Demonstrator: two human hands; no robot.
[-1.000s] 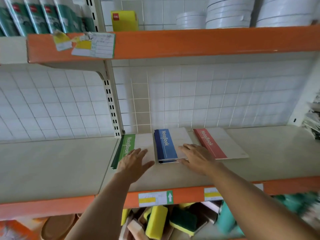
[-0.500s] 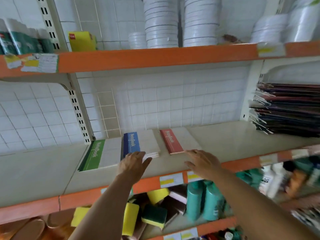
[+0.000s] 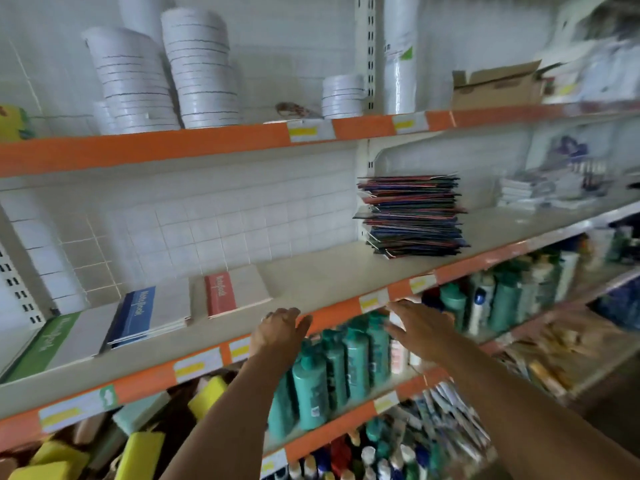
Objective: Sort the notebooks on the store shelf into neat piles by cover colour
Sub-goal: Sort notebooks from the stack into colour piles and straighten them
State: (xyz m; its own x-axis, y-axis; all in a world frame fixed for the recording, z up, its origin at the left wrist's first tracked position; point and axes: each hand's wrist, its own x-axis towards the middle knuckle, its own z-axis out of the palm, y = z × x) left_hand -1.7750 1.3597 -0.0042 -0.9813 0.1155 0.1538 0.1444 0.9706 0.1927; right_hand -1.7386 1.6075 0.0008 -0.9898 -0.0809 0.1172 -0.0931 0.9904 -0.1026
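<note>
Three notebook piles lie side by side on the cream shelf [image 3: 329, 275]: a green pile [image 3: 52, 341] at the far left, a blue pile [image 3: 138, 311] beside it, and a red pile [image 3: 221, 294] to their right. A tall, uneven stack of mixed-colour notebooks [image 3: 412, 216] stands further right on the same shelf. My left hand [image 3: 278, 329] hovers at the shelf's orange front edge with relaxed fingers, holding nothing. My right hand [image 3: 420, 329] is spread open just below that edge, also empty. Neither hand touches a notebook.
White plate stacks [image 3: 201, 71] and a cardboard box [image 3: 498, 86] fill the upper shelf. Teal bottles [image 3: 346, 365] and yellow sponges [image 3: 142, 452] sit on the shelves below. White booklets [image 3: 540, 192] lie at the far right. A steel upright [image 3: 370, 53] divides the bays.
Both hands have come off the sorted piles and moved right along the shelf's front edge. The view has swung right, bringing the mixed stack into full sight.
</note>
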